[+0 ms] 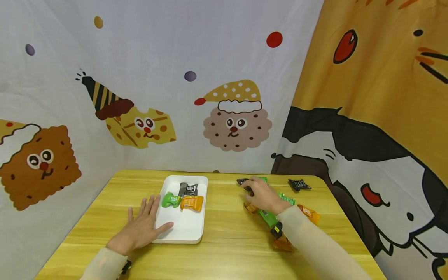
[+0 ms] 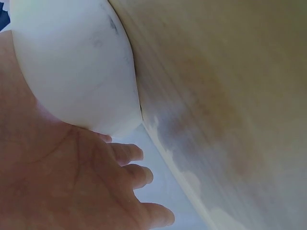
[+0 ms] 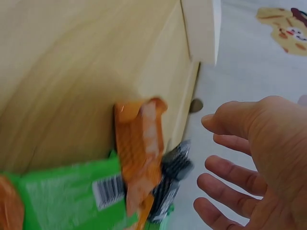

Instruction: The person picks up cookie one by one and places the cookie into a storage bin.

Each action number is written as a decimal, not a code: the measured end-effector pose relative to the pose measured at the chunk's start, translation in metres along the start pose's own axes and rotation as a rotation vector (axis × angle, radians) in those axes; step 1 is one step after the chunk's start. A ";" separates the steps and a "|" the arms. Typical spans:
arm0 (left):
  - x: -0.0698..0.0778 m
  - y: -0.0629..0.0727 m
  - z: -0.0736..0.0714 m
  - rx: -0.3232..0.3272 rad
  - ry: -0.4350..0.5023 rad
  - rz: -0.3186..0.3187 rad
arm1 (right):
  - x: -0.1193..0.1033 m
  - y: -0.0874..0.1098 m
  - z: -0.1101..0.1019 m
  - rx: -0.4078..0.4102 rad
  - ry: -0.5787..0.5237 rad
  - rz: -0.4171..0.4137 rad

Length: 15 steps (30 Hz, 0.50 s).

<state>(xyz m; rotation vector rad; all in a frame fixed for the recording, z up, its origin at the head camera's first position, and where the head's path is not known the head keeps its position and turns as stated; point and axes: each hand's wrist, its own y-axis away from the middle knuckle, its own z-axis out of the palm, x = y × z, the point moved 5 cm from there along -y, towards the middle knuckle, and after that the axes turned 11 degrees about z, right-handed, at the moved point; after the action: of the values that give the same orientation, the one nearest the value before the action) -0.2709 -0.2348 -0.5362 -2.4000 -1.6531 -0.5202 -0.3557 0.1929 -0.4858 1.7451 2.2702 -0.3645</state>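
Observation:
My left hand [image 1: 141, 225] lies with its fingers spread along the left side of a white tray [image 1: 178, 229], the thumb reaching over its rim. Inside the tray are a green snack packet [image 1: 170, 199], a black one [image 1: 188, 189] and an orange one [image 1: 191, 203]. Over a loose group of packets at the right, my right hand [image 1: 263, 194] hovers with loosely bent fingers. Nothing sits between its fingers in the right wrist view. Nearby are a black packet [image 1: 241, 181], an orange packet [image 3: 139, 143] and a green packet [image 3: 72, 196] with a barcode.
Further right on the wooden table [image 1: 227, 233] lie a lone black packet [image 1: 299, 184], an orange packet [image 1: 308, 214] and a green packet [image 1: 287, 198]. Another orange packet [image 1: 282, 244] is beside the right sleeve. A printed cloth [image 1: 154, 58] hangs behind the table.

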 end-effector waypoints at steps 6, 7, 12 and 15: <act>0.001 0.001 -0.001 0.001 0.007 0.000 | 0.018 -0.004 -0.006 -0.027 0.001 0.043; 0.001 0.002 -0.001 0.001 0.009 0.000 | 0.021 -0.006 -0.006 -0.031 0.001 0.051; 0.002 0.002 -0.002 -0.002 0.007 -0.001 | 0.034 -0.008 -0.007 -0.043 0.009 0.077; 0.002 0.002 -0.001 -0.006 0.002 -0.001 | 0.039 -0.008 -0.007 -0.041 0.010 0.082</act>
<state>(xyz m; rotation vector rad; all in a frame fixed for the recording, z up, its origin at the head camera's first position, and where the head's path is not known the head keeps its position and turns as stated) -0.2689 -0.2342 -0.5345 -2.4017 -1.6545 -0.5282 -0.3738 0.2287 -0.4927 1.8170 2.1890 -0.2910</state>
